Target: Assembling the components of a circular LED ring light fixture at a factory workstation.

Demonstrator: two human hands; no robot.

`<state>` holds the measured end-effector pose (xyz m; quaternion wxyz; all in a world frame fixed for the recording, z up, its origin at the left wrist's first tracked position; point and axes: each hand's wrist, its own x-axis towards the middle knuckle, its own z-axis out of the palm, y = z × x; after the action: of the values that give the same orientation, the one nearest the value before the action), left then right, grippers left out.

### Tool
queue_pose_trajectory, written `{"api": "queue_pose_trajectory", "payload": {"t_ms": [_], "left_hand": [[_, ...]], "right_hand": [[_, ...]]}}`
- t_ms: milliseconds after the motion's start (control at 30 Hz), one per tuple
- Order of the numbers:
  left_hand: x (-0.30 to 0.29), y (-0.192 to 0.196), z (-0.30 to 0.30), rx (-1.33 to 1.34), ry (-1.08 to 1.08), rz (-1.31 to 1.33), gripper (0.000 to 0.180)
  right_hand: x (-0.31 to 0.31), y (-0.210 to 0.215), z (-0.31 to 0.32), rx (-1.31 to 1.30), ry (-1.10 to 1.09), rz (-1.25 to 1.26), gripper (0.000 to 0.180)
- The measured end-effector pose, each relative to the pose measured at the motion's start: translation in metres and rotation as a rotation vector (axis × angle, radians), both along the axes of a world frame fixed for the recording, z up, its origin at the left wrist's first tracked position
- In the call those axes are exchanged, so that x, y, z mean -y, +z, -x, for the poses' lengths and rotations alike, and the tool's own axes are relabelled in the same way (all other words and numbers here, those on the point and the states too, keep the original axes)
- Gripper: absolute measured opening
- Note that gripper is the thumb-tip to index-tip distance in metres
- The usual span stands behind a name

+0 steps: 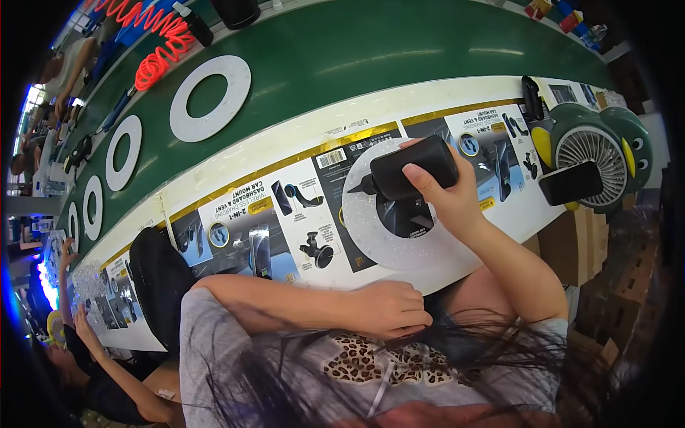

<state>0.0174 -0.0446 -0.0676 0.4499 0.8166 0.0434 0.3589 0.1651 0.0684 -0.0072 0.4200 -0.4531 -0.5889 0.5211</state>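
My right hand is wrapped round a black squeeze bottle. The bottle is tilted on its side, its pointed nozzle aimed left. Beneath it a flat white ring lies on printed packaging sheets, and small pale specks show on its surface. Through the ring's hole a dark part of the printing shows. My left hand is at the near edge of the table with its fingers curled; whether anything is inside them is hidden.
Several white rings lie on the green conveyor belt. A green fan with a phone-shaped black object stands at right. Cardboard boxes are beyond it. A black chair back and a co-worker's arm are left. Red coiled hose hangs at upper left.
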Motion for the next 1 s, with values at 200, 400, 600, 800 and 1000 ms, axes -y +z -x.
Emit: {"api": "queue_pose_trajectory", "payload": {"t_ms": [200,400,600,800,1000], "left_hand": [[0.000,-0.001,-0.001,-0.012,-0.002,0.001,0.013],[0.002,-0.002,-0.001,0.006,0.009,-0.018,0.013],[0.000,-0.004,-0.002,-0.008,-0.006,-0.025,0.014],[-0.003,-0.004,0.002,-0.025,-0.039,-0.016,0.014],[0.003,-0.005,0.002,-0.070,-0.046,-0.036,0.012]], "right_hand": [[-0.004,0.006,-0.006,-0.039,-0.104,0.069,0.034],[-0.004,0.005,-0.005,-0.031,-0.098,0.066,0.032],[-0.005,0.005,-0.006,-0.006,-0.095,0.067,0.031],[-0.007,0.004,-0.003,0.006,-0.093,0.065,0.032],[-0.009,-0.008,0.000,0.010,-0.103,0.013,0.032]]}}
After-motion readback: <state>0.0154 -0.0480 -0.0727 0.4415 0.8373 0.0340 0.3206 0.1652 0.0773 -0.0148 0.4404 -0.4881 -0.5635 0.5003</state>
